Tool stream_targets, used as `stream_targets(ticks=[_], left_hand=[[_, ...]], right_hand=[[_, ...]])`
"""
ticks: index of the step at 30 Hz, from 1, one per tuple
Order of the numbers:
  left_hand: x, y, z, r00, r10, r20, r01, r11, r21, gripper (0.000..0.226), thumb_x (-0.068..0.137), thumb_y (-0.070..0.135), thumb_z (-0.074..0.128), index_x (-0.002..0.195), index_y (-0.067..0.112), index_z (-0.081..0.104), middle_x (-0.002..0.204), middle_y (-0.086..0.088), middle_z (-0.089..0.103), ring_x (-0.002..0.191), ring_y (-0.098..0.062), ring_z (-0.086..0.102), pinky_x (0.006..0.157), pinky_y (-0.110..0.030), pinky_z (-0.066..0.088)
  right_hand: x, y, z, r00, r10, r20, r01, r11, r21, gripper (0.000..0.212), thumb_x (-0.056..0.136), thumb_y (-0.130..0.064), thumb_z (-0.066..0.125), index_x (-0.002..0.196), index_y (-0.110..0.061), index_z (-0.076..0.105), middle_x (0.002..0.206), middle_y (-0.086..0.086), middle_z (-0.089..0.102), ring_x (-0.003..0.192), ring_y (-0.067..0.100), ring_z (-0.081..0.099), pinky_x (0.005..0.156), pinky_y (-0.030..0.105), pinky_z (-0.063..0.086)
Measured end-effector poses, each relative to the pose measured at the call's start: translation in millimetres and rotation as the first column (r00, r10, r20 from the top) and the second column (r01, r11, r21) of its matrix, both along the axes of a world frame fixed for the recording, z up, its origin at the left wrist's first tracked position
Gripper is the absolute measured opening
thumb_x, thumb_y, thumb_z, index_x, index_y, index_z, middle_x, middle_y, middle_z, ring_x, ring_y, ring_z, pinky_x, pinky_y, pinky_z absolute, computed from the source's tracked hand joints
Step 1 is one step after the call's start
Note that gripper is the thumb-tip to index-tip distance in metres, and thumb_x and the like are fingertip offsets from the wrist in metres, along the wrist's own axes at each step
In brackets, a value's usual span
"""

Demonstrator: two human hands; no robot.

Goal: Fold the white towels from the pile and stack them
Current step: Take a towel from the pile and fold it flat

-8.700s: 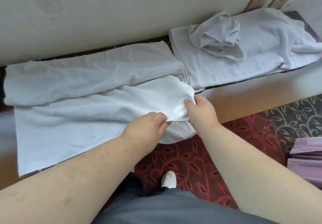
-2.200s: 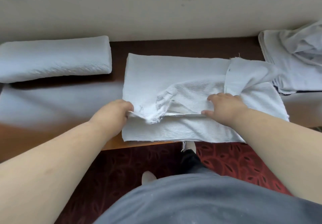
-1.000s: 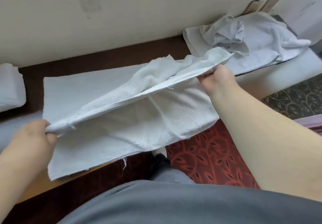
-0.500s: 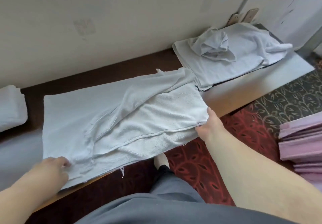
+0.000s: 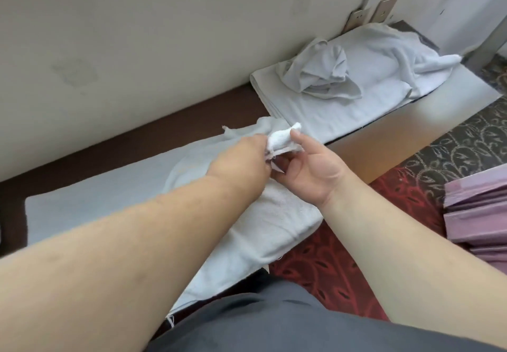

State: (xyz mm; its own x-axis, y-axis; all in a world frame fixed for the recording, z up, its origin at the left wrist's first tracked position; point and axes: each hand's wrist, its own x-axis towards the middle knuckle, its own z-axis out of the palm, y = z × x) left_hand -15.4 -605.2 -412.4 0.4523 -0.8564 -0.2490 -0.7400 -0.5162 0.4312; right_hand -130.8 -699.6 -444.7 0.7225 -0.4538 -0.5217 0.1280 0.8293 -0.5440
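place: hotel-type room | cues: patterned red carpet (image 5: 323,266); towel pile (image 5: 356,77); long wall bench (image 5: 389,143)

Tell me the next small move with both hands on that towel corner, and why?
Probably carry the corner across to the towel's far left end. Left hand and right hand pinch the right corner of the towel, lifted off the bench, while the rest lies flat, unfolded lengthwise.
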Motion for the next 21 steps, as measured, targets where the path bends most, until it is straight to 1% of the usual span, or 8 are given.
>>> stream_targets(ticks=[3,5,7,9,13,16,17,21], left_hand=[[31.3,-18.2,2.5,0.995,0.094,0.019,-0.093,0.995,-0.025,0.02,0.092,0.024,0.045,0.103,0.024,0.062,0.093,-0.002,0.065,0.087,-0.027,0.06,0.074,-0.034,0.049],[52.9,-20.7,4.2,0.986,0.164,-0.018,-0.165,0.982,-0.097,0.02,0.092,0.03,0.043,0.098,0.025,0.062,0.086,0.0,0.064,0.082,-0.025,0.059,0.071,-0.034,0.048],[64.3,-22.1,3.5,0.985,0.172,0.001,-0.17,0.975,-0.144,0.023,0.094,0.033,0.04,0.084,0.021,0.057,0.074,0.001,0.059,0.074,-0.024,0.056,0.061,-0.032,0.04],[65.5,-25.3,1.3,0.979,0.204,-0.003,-0.202,0.967,-0.159,0.031,0.097,0.034,0.038,0.071,0.02,0.048,0.065,0.003,0.051,0.069,-0.026,0.051,0.061,-0.032,0.033],[58.3,-31.1,-0.2,0.966,0.253,-0.053,-0.258,0.948,-0.187,0.039,0.097,0.041,0.04,0.063,0.021,0.039,0.06,0.006,0.044,0.066,-0.025,0.045,0.063,-0.032,0.035],[56.1,-32.7,1.6,0.977,0.212,-0.022,-0.212,0.956,-0.204,0.036,0.096,0.037,0.041,0.063,0.022,0.039,0.06,0.006,0.044,0.055,-0.018,0.042,0.055,-0.03,0.032],[55.6,-32.4,2.2,0.979,0.203,-0.012,-0.201,0.957,-0.207,0.036,0.096,0.037,0.041,0.063,0.022,0.039,0.059,0.006,0.044,0.053,-0.013,0.04,0.051,-0.029,0.031],[50.5,-31.0,3.1,0.987,0.163,0.003,-0.16,0.972,-0.169,0.034,0.096,0.038,0.04,0.065,0.023,0.041,0.061,0.006,0.046,0.056,-0.018,0.043,0.055,-0.029,0.032]], right_hand=[[-9.6,-39.6,-14.1,0.966,-0.049,-0.255,-0.009,0.975,-0.221,0.028,0.098,-0.039,0.054,0.102,-0.013,0.064,0.091,0.003,0.071,0.081,0.02,0.073,0.081,0.041,0.057],[-16.1,-60.4,-33.0,0.823,-0.173,-0.54,-0.052,0.925,-0.376,0.023,0.101,-0.033,0.051,0.105,-0.013,0.063,0.092,0.002,0.07,0.065,0.012,0.071,0.068,0.029,0.057],[-17.3,-67.8,-54.1,0.693,-0.124,-0.711,-0.283,0.86,-0.425,0.021,0.098,-0.03,0.054,0.109,-0.015,0.064,0.096,0.001,0.069,0.07,0.012,0.068,0.07,0.027,0.055],[-12.6,-66.6,-72.2,0.581,-0.027,-0.813,-0.552,0.722,-0.418,0.028,0.094,-0.04,0.057,0.113,-0.02,0.064,0.11,0.0,0.066,0.095,0.018,0.063,0.084,0.033,0.051],[6.2,-60.0,-82.0,0.416,-0.043,-0.908,-0.786,0.485,-0.383,0.064,0.085,-0.059,0.064,0.131,-0.015,0.056,0.124,0.004,0.063,0.112,0.026,0.061,0.089,0.034,0.048],[17.2,-58.5,-85.2,0.326,-0.056,-0.944,-0.866,0.382,-0.322,0.053,0.085,-0.064,0.056,0.084,-0.011,0.062,0.082,0.011,0.065,0.081,0.032,0.064,0.064,0.034,0.046],[19.3,-58.2,-85.2,0.285,-0.04,-0.958,-0.883,0.377,-0.279,0.056,0.087,-0.067,0.051,0.082,-0.011,0.058,0.079,0.01,0.061,0.079,0.032,0.062,0.062,0.034,0.042],[22.7,-64.1,-85.0,0.195,-0.012,-0.981,-0.911,0.368,-0.185,0.068,0.09,-0.068,0.044,0.124,-0.011,0.056,0.113,0.012,0.064,0.092,0.029,0.054,0.076,0.034,0.039]])
